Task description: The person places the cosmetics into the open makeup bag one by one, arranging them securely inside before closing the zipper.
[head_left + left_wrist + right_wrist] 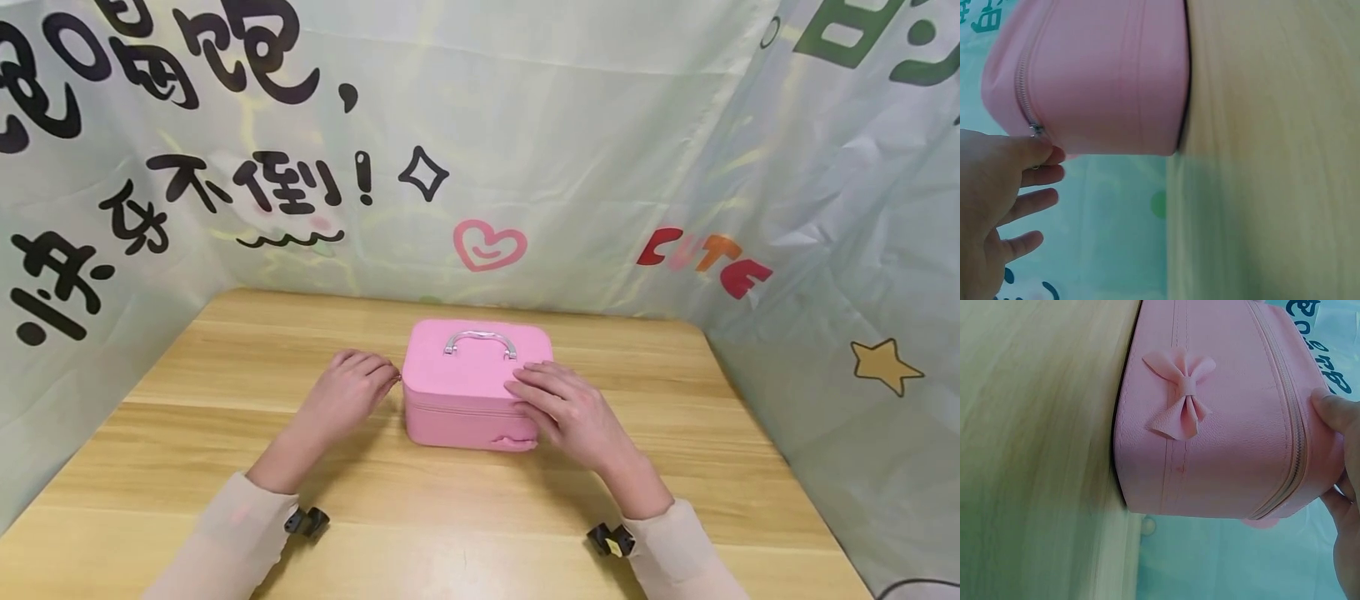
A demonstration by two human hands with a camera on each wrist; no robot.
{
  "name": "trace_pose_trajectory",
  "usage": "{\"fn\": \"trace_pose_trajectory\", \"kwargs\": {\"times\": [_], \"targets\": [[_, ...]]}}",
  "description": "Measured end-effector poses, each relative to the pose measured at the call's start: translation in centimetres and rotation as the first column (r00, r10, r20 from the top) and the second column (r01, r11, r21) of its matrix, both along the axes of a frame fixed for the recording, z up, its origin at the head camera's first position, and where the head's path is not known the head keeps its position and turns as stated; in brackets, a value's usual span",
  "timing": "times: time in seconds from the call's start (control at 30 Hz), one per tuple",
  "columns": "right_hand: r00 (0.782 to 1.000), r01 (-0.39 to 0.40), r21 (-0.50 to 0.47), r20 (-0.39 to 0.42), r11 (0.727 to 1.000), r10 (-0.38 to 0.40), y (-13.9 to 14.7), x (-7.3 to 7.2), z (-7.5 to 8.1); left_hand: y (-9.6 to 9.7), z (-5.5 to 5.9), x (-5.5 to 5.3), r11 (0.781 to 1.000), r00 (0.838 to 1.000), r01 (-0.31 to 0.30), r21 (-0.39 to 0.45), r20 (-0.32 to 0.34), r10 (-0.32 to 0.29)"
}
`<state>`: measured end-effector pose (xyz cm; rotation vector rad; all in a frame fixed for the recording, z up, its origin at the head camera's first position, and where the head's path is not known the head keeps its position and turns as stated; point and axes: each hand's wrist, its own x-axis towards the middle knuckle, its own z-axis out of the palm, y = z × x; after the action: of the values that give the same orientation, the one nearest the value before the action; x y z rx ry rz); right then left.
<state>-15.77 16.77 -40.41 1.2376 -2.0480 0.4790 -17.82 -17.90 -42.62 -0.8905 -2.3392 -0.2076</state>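
A pink vanity case (459, 379) stands upright on the table with its lid down and a silver handle (480, 337) on top. My left hand (351, 387) is at the case's left side. In the left wrist view, its thumb and forefinger pinch the zipper pull (1035, 130), and the other fingers are spread behind. The zipper (1295, 434) runs round below the lid, its teeth together along the front. My right hand (581, 412) rests on the lid's right front corner, fingers laid over the lid and thumb against its front edge. A pink bow (1187, 387) decorates the front.
The wooden table (450, 525) extends around the case on every side. A printed cloth (585, 167) hangs behind the table and along both sides. Small black cameras are worn at each wrist, and a dark cable (918, 582) shows at the lower right.
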Motion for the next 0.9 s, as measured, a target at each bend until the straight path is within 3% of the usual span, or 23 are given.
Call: {"fn": "trace_pose_trajectory", "kwargs": {"times": [0.33, 0.67, 0.9], "targets": [[1.0, 0.017, -0.006, 0.0, 1.0, -0.017, 0.2, 0.4, 0.0, -0.1, 0.3, 0.8, 0.999, 0.999, 0.039, 0.001, -0.031, -0.039], [0.997, 0.052, 0.039, 0.05, 0.998, -0.054, 0.0, 0.6, 0.5, -0.7, 0.2, 1.3, 0.998, 0.998, 0.058, 0.009, -0.005, -0.058], [0.996, 0.068, 0.03, 0.055, 0.997, -0.07, -0.2, 0.8, 0.7, -0.8, 0.2, 1.8, 0.993, 0.994, 0.113, 0.024, -0.008, -0.113]]}}
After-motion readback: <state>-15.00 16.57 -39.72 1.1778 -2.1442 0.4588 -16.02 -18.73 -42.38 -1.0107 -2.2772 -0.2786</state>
